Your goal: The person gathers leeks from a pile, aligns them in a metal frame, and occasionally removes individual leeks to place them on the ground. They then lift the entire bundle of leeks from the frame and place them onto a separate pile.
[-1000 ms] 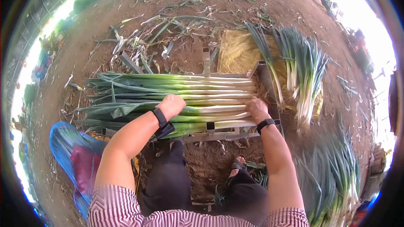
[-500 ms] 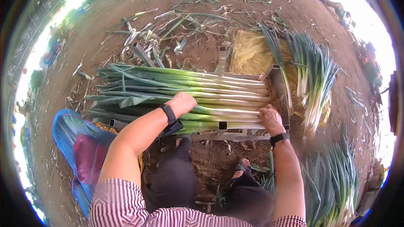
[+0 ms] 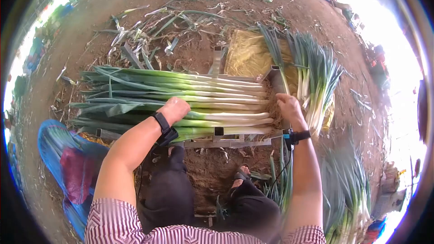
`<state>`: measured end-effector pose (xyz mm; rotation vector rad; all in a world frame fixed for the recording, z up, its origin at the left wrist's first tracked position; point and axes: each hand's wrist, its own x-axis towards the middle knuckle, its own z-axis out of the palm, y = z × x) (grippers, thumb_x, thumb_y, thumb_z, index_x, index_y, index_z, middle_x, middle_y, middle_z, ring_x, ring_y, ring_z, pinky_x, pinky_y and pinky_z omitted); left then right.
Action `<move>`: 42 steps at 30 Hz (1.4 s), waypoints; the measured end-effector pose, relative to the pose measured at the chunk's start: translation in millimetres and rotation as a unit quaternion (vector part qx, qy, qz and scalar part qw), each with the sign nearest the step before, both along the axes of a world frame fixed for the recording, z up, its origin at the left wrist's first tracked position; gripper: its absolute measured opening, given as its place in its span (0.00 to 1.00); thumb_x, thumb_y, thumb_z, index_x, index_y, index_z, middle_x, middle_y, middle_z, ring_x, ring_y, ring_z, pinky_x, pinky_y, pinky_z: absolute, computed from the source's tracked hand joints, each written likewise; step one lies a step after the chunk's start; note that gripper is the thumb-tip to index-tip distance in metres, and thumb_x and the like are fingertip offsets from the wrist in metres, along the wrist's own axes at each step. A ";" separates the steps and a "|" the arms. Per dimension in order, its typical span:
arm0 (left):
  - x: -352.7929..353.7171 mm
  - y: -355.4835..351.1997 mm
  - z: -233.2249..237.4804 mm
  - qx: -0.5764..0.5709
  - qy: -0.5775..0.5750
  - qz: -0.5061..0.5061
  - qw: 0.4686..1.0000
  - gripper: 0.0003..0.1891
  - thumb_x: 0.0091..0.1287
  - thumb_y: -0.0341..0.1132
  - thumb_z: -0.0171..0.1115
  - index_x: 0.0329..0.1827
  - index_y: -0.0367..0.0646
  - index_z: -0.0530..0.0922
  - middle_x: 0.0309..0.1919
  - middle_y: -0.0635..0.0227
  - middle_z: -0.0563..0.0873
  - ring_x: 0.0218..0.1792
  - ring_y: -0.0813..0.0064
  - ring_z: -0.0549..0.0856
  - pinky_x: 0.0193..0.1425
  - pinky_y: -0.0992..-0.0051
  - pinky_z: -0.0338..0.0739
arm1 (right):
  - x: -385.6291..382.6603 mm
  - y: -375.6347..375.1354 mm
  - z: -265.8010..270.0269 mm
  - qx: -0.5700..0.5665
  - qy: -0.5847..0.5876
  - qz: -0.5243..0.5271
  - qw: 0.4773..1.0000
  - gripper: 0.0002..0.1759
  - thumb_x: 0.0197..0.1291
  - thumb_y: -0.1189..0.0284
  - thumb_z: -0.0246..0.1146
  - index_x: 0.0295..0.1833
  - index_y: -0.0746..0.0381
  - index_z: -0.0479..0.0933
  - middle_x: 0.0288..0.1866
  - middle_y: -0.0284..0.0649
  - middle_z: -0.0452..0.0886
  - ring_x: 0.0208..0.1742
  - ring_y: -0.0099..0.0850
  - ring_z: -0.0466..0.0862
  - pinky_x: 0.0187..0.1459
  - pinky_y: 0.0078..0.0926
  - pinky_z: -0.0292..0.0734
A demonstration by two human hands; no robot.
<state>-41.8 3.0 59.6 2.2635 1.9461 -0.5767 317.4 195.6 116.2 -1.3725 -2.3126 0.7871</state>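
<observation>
Several long leeks point(image 3: 226, 94) lie side by side in a metal frame point(image 3: 253, 142), their green leaves to the left and white root ends to the right. My left hand point(image 3: 175, 110) rests closed on the leeks near the middle of the row; its fingertips are hidden. At the right end of the frame, beside the roots and the upright metal end plate point(image 3: 275, 77), is my right hand point(image 3: 289, 108), its fingers bent downward. Whether it holds anything is hard to make out. One loose leek point(image 3: 272, 47) leans just above that hand.
Bundles of leeks lie on a yellow sack point(image 3: 246, 54) at the upper right, and more leeks point(image 3: 346, 190) at the lower right. A blue net bag point(image 3: 49, 147) is at the left. Leaf scraps point(image 3: 181, 18) litter the soil beyond the frame.
The view has shifted, so the frame appears further left. My right hand has moved off the leeks' white ends to the root end and end plate. My left hand stays on the leeks.
</observation>
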 end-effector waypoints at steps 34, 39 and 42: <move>-9.3 -13.3 6.9 -0.006 -0.091 0.005 0.996 0.23 0.58 0.25 0.54 0.56 0.54 0.81 0.40 0.62 0.85 0.46 0.63 0.85 0.50 0.65 0.79 | -12.1 -79.2 -84.2 0.038 -0.317 0.137 0.938 0.48 0.54 0.40 0.61 0.75 0.47 0.50 0.75 0.50 0.52 0.75 0.56 0.51 0.69 0.62 0.49; -4.8 -12.6 37.7 -0.097 -0.163 0.094 0.977 0.27 0.60 0.30 0.56 0.65 0.53 0.73 0.51 0.57 0.82 0.54 0.60 0.81 0.59 0.60 0.74 | -10.7 -73.3 -106.8 0.062 -0.294 0.127 0.945 0.50 0.49 0.38 0.64 0.72 0.48 0.52 0.72 0.51 0.57 0.73 0.58 0.54 0.68 0.64 0.49; 20.9 -20.4 48.5 -0.055 -0.094 0.099 0.989 0.30 0.61 0.36 0.56 0.70 0.49 0.66 0.59 0.57 0.78 0.61 0.61 0.76 0.64 0.52 0.67 | -9.2 -73.4 -109.4 0.067 -0.295 0.128 0.945 0.50 0.49 0.38 0.64 0.72 0.48 0.52 0.72 0.51 0.57 0.73 0.58 0.54 0.68 0.64 0.50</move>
